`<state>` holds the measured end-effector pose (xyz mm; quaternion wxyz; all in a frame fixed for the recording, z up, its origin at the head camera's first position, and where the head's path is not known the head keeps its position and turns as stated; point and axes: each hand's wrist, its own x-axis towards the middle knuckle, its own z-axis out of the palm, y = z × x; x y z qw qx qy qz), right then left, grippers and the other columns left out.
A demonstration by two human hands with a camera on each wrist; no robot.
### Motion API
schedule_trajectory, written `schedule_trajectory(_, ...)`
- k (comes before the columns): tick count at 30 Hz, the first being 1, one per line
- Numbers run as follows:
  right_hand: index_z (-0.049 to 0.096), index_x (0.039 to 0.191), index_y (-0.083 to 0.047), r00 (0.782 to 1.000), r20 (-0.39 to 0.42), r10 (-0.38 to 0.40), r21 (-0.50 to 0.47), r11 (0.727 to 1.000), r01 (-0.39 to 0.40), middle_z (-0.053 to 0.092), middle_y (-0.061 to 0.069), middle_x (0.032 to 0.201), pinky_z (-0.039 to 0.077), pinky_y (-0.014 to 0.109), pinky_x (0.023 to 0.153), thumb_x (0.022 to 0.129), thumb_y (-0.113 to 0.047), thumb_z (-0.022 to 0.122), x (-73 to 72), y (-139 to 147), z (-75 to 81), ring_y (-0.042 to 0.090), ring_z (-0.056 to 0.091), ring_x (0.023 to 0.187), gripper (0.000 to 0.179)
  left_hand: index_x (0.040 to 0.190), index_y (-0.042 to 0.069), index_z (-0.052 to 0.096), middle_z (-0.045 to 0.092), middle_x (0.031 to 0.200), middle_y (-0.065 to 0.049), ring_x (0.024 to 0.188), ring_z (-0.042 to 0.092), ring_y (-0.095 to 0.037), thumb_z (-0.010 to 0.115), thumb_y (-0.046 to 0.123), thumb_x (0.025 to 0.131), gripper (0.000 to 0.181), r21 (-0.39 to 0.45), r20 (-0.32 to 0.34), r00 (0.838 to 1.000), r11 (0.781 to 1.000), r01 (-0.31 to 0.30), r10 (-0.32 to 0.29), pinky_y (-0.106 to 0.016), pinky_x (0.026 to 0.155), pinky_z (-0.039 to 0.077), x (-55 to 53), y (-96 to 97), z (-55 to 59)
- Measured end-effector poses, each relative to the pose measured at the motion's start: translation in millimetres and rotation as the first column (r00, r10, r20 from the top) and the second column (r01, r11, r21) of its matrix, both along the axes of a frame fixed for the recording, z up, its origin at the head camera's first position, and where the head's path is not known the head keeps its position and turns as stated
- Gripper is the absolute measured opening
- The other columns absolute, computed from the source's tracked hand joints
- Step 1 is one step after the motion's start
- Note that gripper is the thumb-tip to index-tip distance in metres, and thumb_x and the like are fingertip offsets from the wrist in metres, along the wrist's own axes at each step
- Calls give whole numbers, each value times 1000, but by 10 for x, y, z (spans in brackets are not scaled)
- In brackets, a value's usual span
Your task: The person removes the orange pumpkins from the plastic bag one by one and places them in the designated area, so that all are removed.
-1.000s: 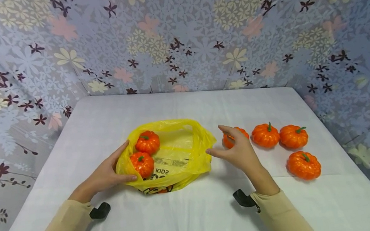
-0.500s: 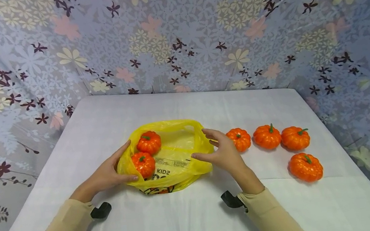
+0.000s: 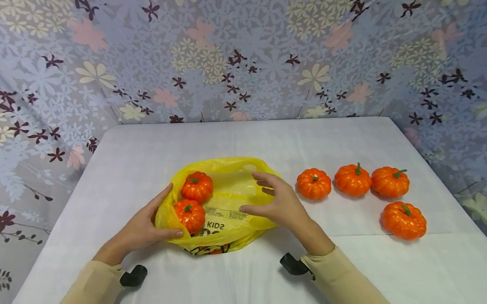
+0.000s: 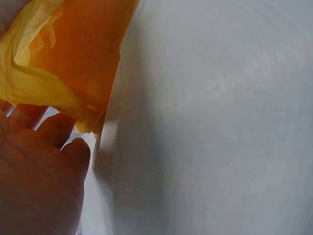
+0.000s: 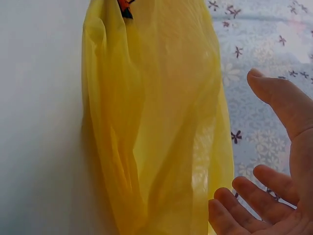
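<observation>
A yellow plastic bag point(image 3: 231, 234) with dark print lies on the table, its mouth facing up. Inside at its left are two small orange pumpkins, a rear one point(image 3: 197, 187) and a nearer one point(image 3: 190, 216), with green stems. My left hand point(image 3: 144, 226) holds the bag's left side, thumb at the near rim; in the left wrist view its fingers point(image 4: 58, 128) lie against the yellow film point(image 4: 39, 88), with orange showing through. My right hand point(image 3: 278, 201) is over the bag's right rim, thumb and fingers spread, nothing between them. Several fingertips overlap the bag's edge in the right wrist view.
To the right on the white-covered table point(image 3: 262, 293) sit more pumpkins: three in a row, the leftmost point(image 3: 314, 184), middle point(image 3: 352, 180) and rightmost point(image 3: 390, 182), and one point(image 3: 403, 221) nearer the front. A flowered cloth point(image 3: 229, 46) hangs behind the table.
My right hand has moved left, from in front of the row's leftmost pumpkin to over the bag's right rim, uncovering that pumpkin. The left hand stays at the bag.
</observation>
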<state>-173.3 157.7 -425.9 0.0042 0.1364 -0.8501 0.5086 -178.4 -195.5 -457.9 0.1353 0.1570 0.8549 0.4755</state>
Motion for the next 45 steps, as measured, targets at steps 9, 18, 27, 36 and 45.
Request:
schedule_trajectory(9, 52, 146, -8, 998, 3, 61, 27, 998, -61, 54, 9, 144, 45, 39, 108, 73, -32, 93, -78, -214, -18, 31, 52, 130, 87, 164, 25, 14, 14, 167, -14, 149, 17, -42, 88, 33, 79, 113, 0, 5, 1000, 1000, 3, -3, -66, 116, 15, -30, 8, 38)
schedule_trajectory(18, 54, 144, -6, 992, -2, 127, 29, 991, -127, 54, 13, 144, 44, 42, 108, 74, -32, 92, -120, -430, -34, 33, 52, 129, 84, 164, 26, 14, 14, 167, -15, 149, 16, -43, 88, 33, 79, 113, 0, 8, 1000, 1000, -2, 2, -67, 116, 15, -38, -7, 62)
schedule_trajectory(27, 54, 143, -3, 983, -12, 182, 36, 983, -182, 55, 15, 143, 45, 44, 107, 77, -34, 90, -149, -608, -76, 31, 52, 129, 81, 164, 28, 15, 16, 166, -15, 148, 18, -43, 88, 34, 79, 112, -14, 3, 1000, 1000, 5, -5, -68, 115, 16, -54, -16, 77)
schedule_trajectory(36, 56, 142, -7, 984, 42, 176, 110, 978, -179, 57, 6, 140, 50, 39, 101, 76, -43, 89, -81, -783, -142, 28, 58, 122, 81, 163, 29, 17, 17, 166, -16, 149, 17, -45, 88, 35, 78, 111, -15, 16, 1000, 1000, 4, -4, -69, 114, 15, -2, 18, 61)
schedule_trajectory(45, 59, 138, -11, 980, 54, 190, 157, 968, -196, 59, 2, 135, 51, 33, 100, 73, -45, 90, -45, -934, -199, 21, 57, 120, 80, 163, 29, 17, 19, 165, -17, 147, 20, -46, 88, 34, 78, 112, -20, 10, 1000, 1000, -6, 7, -72, 112, 16, 50, 4, 32)
